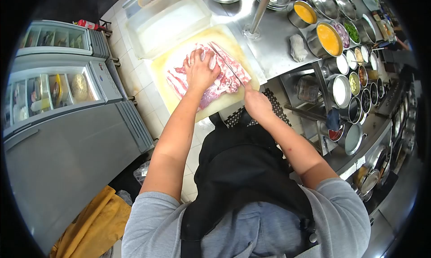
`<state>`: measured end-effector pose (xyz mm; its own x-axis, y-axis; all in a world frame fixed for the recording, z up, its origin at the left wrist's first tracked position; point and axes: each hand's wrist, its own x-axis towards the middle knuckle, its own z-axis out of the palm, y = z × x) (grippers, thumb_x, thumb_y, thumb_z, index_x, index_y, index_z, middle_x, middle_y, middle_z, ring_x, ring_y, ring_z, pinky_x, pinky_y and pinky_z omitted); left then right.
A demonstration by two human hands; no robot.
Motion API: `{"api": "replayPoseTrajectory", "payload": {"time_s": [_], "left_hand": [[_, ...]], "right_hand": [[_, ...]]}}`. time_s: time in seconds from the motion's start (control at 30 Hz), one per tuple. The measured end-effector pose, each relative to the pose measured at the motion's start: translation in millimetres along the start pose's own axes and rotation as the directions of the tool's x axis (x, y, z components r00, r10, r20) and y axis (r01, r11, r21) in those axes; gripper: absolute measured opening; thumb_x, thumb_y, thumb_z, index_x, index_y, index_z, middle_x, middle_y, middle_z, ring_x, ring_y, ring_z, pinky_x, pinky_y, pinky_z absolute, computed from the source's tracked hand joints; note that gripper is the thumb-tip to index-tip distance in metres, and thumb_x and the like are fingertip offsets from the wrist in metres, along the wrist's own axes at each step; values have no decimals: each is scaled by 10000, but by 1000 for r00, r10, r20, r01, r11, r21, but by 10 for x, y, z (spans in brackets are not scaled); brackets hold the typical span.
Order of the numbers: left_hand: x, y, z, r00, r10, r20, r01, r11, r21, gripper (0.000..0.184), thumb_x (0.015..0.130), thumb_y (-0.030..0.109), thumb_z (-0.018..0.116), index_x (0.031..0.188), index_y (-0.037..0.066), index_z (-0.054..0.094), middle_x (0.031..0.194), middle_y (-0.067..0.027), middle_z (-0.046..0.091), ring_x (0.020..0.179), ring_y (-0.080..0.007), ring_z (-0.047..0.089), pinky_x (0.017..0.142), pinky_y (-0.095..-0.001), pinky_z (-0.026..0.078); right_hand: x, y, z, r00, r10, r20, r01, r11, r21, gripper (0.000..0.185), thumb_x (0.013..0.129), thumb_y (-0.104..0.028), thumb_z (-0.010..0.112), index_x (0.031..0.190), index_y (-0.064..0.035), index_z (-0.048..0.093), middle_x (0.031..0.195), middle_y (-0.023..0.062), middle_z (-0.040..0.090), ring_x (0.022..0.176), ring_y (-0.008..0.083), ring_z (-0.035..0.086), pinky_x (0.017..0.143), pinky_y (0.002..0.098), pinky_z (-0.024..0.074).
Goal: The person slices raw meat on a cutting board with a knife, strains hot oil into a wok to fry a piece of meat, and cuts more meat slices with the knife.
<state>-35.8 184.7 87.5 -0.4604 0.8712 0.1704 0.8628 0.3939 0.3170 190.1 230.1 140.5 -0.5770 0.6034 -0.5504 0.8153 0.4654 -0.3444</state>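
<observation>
A large piece of raw meat (216, 92), pink with white fat, lies across the yellowed cutting board (162, 68). My left hand (202, 70) rests on top of the meat, palm down with the fingers stretched out. In my right hand (258, 104) is the handle of a long knife (228, 65). Its narrow blade runs over the right part of the meat, pointing away from me and to the left. How deep the edge sits in the meat I cannot tell.
Behind the board stands a translucent plastic tub (168, 22). A metal post (259, 13) rises from the steel counter (278, 60). A crumpled cloth (298, 48) and pots of orange liquid (329, 39) are at right. Glass-topped freezers (67, 141) stand at left.
</observation>
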Motion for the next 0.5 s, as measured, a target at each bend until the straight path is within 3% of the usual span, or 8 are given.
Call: {"api": "replayPoseTrajectory", "payload": {"time_s": [0.07, 0.17, 0.4, 0.5], "left_hand": [[-35, 13, 21, 1000, 18, 5, -18, 1000, 7, 468, 836, 378, 689, 1276, 231, 633, 1413, -158, 497, 1420, -329, 391, 1155, -606, 260], [21, 29, 35, 998, 55, -24, -55, 998, 10, 448, 845, 362, 678, 1271, 229, 633, 1417, -157, 495, 1411, -331, 400, 1151, -606, 265], [10, 22, 41, 1000, -1, -2, 1, 998, 57, 470, 868, 365, 661, 1315, 235, 596, 1428, -166, 496, 1400, -345, 419, 1139, -610, 280], [-6, 29, 60, 999, 37, 6, -38, 999, 40, 460, 874, 355, 653, 1315, 235, 598, 1433, -170, 494, 1403, -345, 419, 1141, -618, 281]], "right_hand": [[269, 35, 160, 974, -149, -169, 154, 988, 19, 222, 981, -82, 399, 1131, 49, 499, 1026, 322, 705, 964, 447, 712, 832, 536, 560], [275, 10, 76, 987, -110, -115, 110, 994, -12, 216, 984, -76, 385, 1114, 52, 499, 1015, 324, 706, 954, 448, 713, 828, 533, 562], [-61, 177, 135, 998, -62, -32, 62, 998, -2, 399, 965, -62, 381, 1337, 81, 413, 1044, 324, 704, 962, 445, 715, 830, 530, 562], [293, 161, 343, 970, -164, -180, 173, 984, 34, 354, 969, -79, 394, 1283, 78, 446, 1038, 322, 705, 962, 444, 715, 829, 528, 564]]}}
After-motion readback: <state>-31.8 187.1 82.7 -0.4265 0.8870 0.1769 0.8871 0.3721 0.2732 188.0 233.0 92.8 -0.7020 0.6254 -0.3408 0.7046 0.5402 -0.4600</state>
